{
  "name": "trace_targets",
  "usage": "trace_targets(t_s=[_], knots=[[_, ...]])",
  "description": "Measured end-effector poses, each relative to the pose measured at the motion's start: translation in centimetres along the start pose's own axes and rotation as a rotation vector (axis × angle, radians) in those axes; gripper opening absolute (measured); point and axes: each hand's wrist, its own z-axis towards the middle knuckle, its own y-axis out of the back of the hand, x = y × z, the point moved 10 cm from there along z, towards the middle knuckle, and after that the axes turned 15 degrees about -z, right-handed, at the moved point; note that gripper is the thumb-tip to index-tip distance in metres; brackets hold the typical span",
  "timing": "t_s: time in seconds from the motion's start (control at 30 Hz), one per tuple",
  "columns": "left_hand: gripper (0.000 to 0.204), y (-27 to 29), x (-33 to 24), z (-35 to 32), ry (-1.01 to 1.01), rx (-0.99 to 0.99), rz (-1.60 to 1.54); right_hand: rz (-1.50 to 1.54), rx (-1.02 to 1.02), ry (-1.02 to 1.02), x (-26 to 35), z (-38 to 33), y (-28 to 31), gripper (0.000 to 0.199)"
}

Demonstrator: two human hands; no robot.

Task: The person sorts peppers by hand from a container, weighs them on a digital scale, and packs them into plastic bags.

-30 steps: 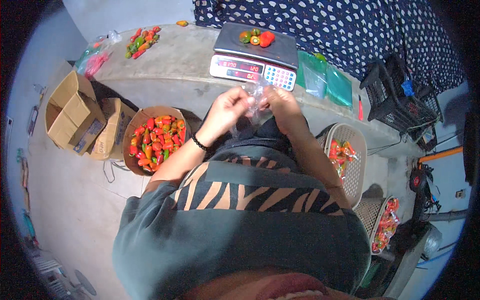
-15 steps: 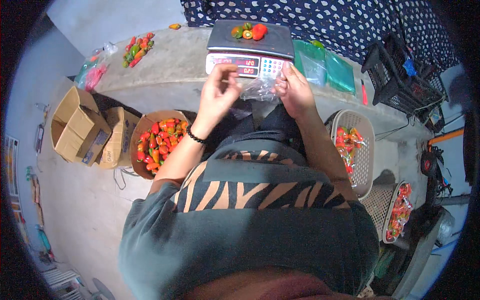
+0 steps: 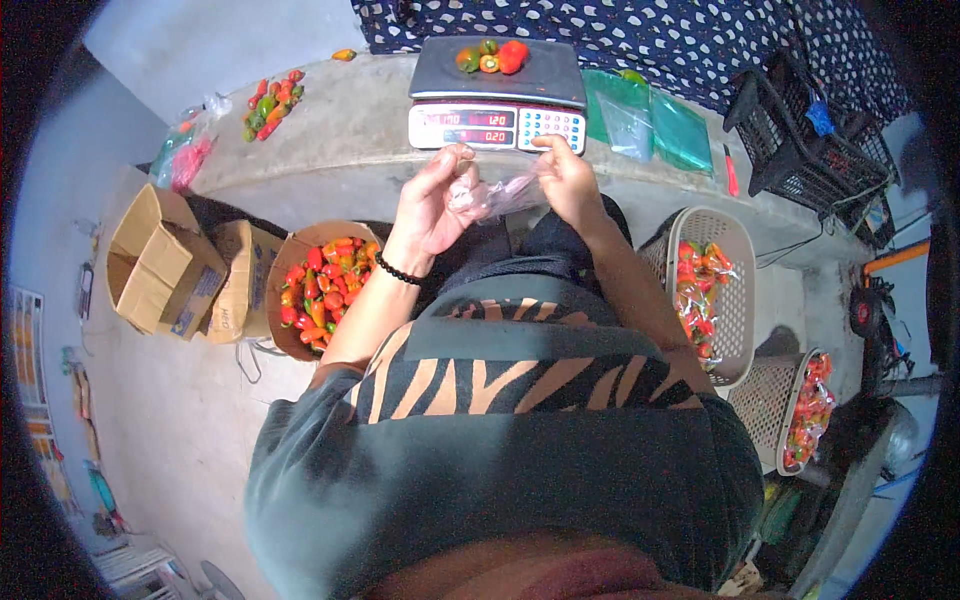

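A clear plastic bag (image 3: 508, 194) is stretched between my hands, in front of the weighing scale (image 3: 465, 128). My left hand (image 3: 432, 205), with a dark bead bracelet at the wrist, is closed on the bag's left end. On the other side my right hand (image 3: 568, 183) pinches the bag, its thumb and forefinger raised near the scale's keypad. Several peppers (image 3: 490, 58), red, green and orange, lie on the scale's dark pan. The bag appears to hold nothing.
Loose peppers (image 3: 270, 108) lie on the concrete ledge (image 3: 345, 130), left of the scale. Green plastic bags (image 3: 682, 140) lie to its right. Below stand a cardboard box of peppers (image 3: 322, 285), empty-looking boxes (image 3: 165, 265) and beige baskets (image 3: 735, 300) with bagged peppers. Black crates (image 3: 790, 130) stand far right.
Both hands have come down slightly toward me with the bag. My left hand, held loosely near the scale before, now grips the bag's left end, and the bag is drawn out sideways.
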Motion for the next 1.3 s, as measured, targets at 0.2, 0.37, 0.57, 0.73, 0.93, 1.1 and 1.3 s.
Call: trace_targets(t_s=[0.2,0.37,0.57,0.73,0.93,1.1,1.3], knots=[[0.02,4.7,-1.2,-1.1,0.064,-0.229,1.245,1.086,0.471,-0.289,2.9,-2.3,-2.3,0.048],[0.009,7.7,-1.7,-1.1,0.023,-0.391,0.321,1.828,0.822,-0.06,5.8,-3.3,-2.8,0.048],[0.006,4.0,-1.3,-0.7,-0.069,-0.295,0.051,0.46,0.524,-0.068,1.2,-2.8,-4.5,0.038],[0.02,4.8,-1.3,-1.4,-0.012,-0.317,0.959,0.911,0.451,-0.339,-0.6,-1.9,-4.0,0.04],[0.009,8.8,-2.0,-1.8,0.056,-0.386,0.223,1.597,0.431,-0.156,6.1,-2.3,-0.9,0.042],[0.013,7.4,-2.7,-1.3,-0.173,-0.454,0.086,0.454,0.587,-0.057,2.9,-2.7,-3.4,0.027],[0.035,3.0,0.4,-0.9,-0.169,-0.375,1.052,-0.404,-0.295,0.279,3.9,-1.5,2.6,0.025]])
